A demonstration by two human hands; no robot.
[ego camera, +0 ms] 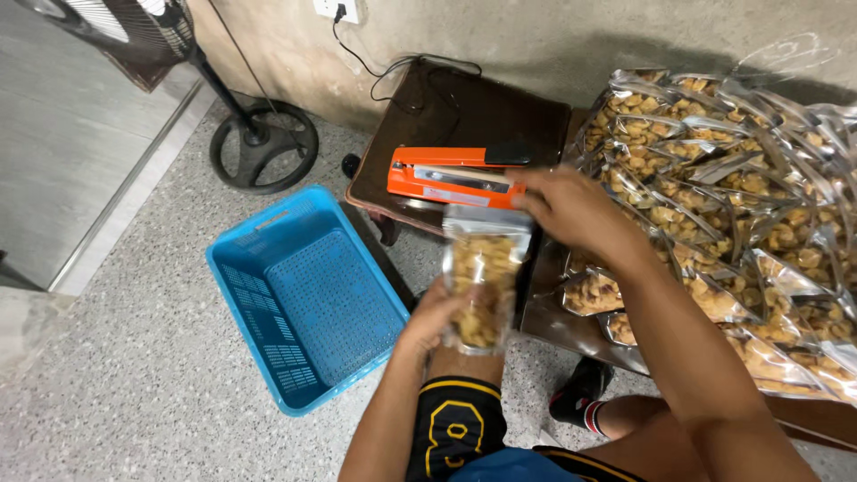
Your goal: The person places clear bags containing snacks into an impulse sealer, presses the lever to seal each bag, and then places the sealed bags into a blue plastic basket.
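Note:
My left hand (431, 314) grips the lower part of a clear snack bag (480, 272) filled with yellowish chips, holding it upright. My right hand (571, 210) pinches the bag's top right corner. Just beyond the bag's top lies an orange heat sealer (446, 177) on a dark low table (473, 112). To my right, a large heap of filled snack bags (741, 205) covers a surface.
A blue plastic crate (303, 295) sits empty on the speckled floor at my left. A standing fan's round base (263, 147) is behind it. A black cord (375, 67) runs from a wall socket to the table. My knees and a black shoe (580, 393) are below.

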